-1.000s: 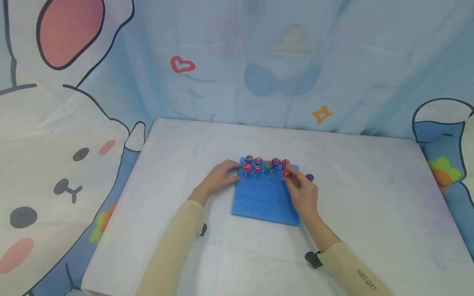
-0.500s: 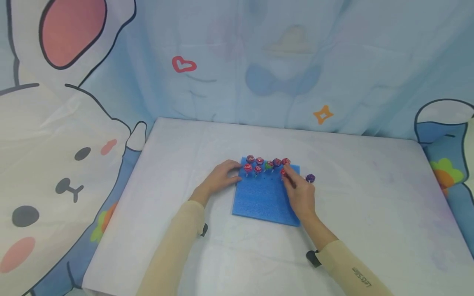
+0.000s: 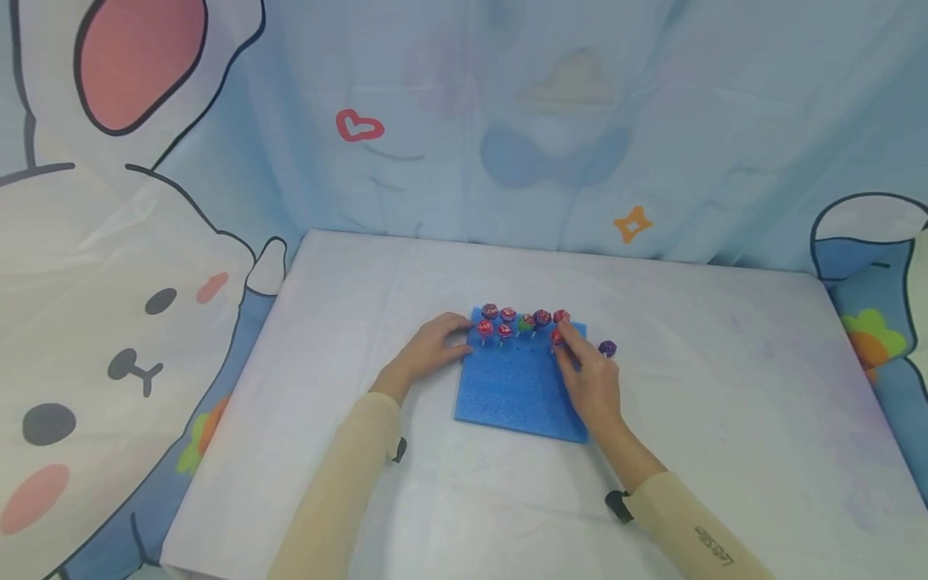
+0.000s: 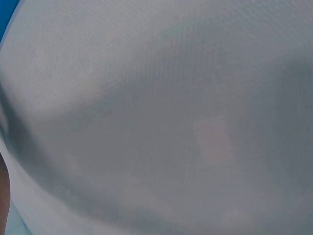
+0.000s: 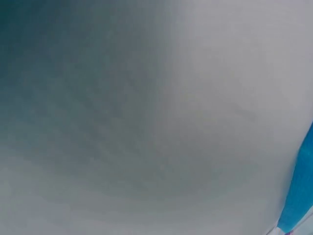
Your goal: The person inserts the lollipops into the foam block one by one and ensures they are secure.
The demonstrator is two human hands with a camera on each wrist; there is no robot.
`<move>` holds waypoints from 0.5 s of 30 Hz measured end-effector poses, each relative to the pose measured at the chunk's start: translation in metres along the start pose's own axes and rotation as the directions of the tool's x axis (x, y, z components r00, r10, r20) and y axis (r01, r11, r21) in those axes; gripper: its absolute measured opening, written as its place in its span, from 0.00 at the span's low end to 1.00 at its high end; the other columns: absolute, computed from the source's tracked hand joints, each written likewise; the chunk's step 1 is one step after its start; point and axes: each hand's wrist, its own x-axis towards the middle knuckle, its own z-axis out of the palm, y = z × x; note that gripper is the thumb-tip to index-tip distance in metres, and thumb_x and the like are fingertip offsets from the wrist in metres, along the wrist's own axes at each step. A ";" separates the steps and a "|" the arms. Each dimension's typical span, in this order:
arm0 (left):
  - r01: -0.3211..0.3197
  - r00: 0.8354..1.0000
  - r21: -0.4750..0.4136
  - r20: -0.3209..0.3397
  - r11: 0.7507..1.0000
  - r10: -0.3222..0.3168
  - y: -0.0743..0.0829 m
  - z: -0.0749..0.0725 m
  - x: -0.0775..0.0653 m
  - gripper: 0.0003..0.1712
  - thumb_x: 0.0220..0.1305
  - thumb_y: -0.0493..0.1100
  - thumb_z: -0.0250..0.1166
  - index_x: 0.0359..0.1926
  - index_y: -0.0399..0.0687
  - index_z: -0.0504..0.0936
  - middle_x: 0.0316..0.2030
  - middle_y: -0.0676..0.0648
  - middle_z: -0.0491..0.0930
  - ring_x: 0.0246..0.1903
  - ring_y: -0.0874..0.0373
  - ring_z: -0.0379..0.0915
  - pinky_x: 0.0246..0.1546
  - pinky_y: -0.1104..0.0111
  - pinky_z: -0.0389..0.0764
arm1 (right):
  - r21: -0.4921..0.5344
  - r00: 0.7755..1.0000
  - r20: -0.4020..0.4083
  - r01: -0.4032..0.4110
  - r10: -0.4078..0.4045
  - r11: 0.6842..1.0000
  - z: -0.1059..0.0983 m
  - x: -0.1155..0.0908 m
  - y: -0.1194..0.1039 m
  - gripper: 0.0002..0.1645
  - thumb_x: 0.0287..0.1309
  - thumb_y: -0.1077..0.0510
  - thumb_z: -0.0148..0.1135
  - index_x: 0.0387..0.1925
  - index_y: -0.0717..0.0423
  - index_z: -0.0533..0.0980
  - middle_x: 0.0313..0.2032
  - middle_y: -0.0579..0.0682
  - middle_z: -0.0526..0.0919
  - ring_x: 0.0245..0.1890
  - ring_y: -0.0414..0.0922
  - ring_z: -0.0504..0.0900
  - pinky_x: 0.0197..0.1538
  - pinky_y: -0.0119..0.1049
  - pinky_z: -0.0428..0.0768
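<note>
A blue foam board (image 3: 515,395) lies flat, with several wrapped lollipops standing in two rows near its far edge. My right hand (image 3: 596,387) pinches a red lollipop (image 3: 557,338) between thumb and fingers, over the board's right side in the nearer row. The lower end of its stick is hidden by the hand. At the board's left edge, the fingers and thumb of my left hand (image 3: 431,346) rest spread apart. Close to them stand a pink-red lollipop (image 3: 485,328) and a dark red one (image 3: 504,331). A green-and-red lollipop (image 3: 525,324) stands mid-row.
A purple lollipop (image 3: 607,348) lies on the white-covered table (image 3: 725,387), right of the board and just beyond my right hand. A printed blue curtain (image 3: 435,185) hangs behind the table. Both wrist views show mostly the cloth and a sliver of blue foam.
My right hand has shifted slightly left with the red lollipop, then stayed almost in place. The left hand and the board have kept their positions.
</note>
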 end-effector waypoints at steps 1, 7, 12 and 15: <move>0.000 1.000 0.000 0.000 1.000 0.000 0.000 0.000 0.000 0.27 0.65 0.46 0.66 0.63 0.42 0.74 0.61 0.44 0.73 0.65 0.52 0.65 0.69 0.64 0.62 | -0.003 1.000 0.002 -0.001 0.001 1.000 -0.001 0.000 0.001 0.29 0.58 0.68 0.66 0.62 0.58 0.74 0.59 0.55 0.77 0.56 0.54 0.79 0.53 0.44 0.81; 0.012 1.000 0.003 0.007 1.000 -0.012 0.001 -0.001 0.000 0.27 0.66 0.46 0.66 0.63 0.42 0.73 0.61 0.45 0.73 0.65 0.53 0.65 0.69 0.64 0.62 | 0.021 0.999 0.026 -0.042 0.042 0.999 -0.014 -0.001 0.003 0.31 0.58 0.70 0.64 0.64 0.58 0.71 0.60 0.58 0.76 0.52 0.56 0.81 0.49 0.43 0.82; 0.017 1.000 -0.011 0.006 1.000 -0.017 0.003 -0.002 -0.001 0.27 0.65 0.45 0.66 0.63 0.42 0.73 0.61 0.45 0.73 0.65 0.53 0.65 0.69 0.64 0.63 | 0.016 0.985 0.007 -0.173 0.173 0.985 -0.028 0.002 0.006 0.25 0.66 0.64 0.58 0.64 0.57 0.72 0.58 0.57 0.79 0.54 0.54 0.81 0.51 0.44 0.81; 0.023 1.000 -0.017 0.012 1.000 -0.023 0.003 -0.002 -0.001 0.27 0.66 0.46 0.66 0.63 0.42 0.73 0.61 0.45 0.73 0.65 0.53 0.65 0.69 0.64 0.63 | 0.007 0.960 -0.013 -0.280 0.280 0.960 -0.036 0.005 0.013 0.23 0.70 0.59 0.55 0.64 0.54 0.73 0.58 0.55 0.79 0.57 0.52 0.79 0.55 0.45 0.79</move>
